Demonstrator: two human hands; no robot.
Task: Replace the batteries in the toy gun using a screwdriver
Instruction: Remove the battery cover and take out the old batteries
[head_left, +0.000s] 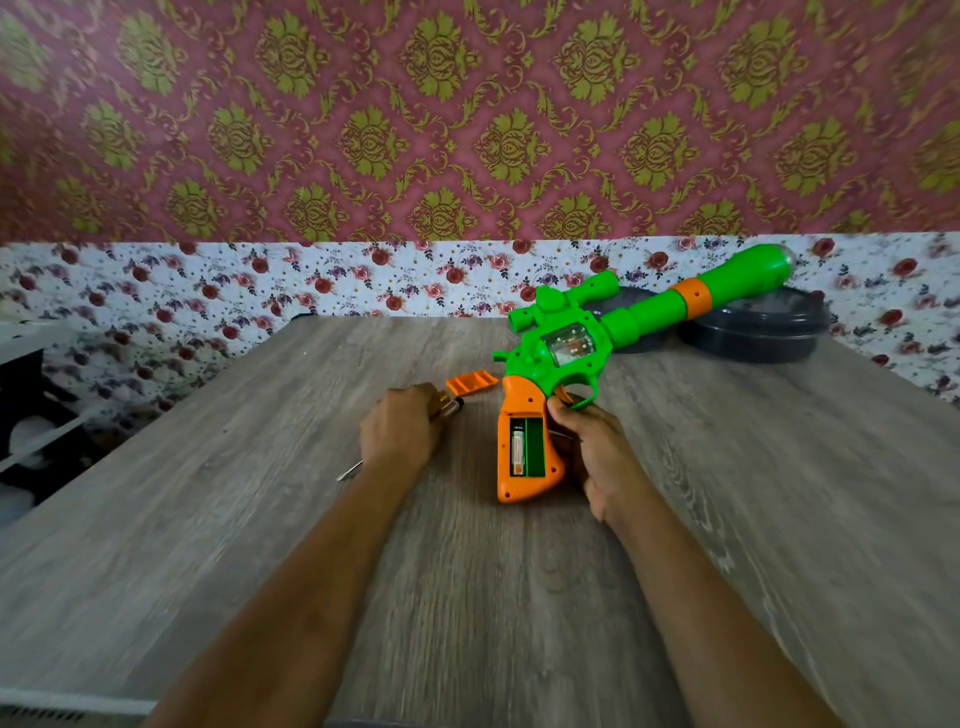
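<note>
While the toy gun lies flat on the table, orange grip toward the person and green barrel angled to the far right, the entry reads as follows.

Battery compartment: open, in the orange grip. 1 battery sits in the left bay; the right bay shows bare green.

Cover: orange, off, lying on the table just beyond the left hand.

Left hand: fingers curled over a gold-and-dark cylinder that juts out at the thumb side. Whether it is a battery or a tool handle cannot be told. A thin metal shaft shows beside the wrist, probably the screwdriver.

Right hand: wrapped round the right edge of the grip, thumb up near the trigger, pinning the toy in place.

Dark round containers: far right, behind the barrel.

Step judged in hand: filling the empty bay. To do it well, the right hand should keep the grip flat and unmoving. The cell should go in with its polarity opposite to, or matching, its neighbour as the bay markings direct, spring end first, then pressed level. The cover and screw should wait until both cells sit flush.
</note>
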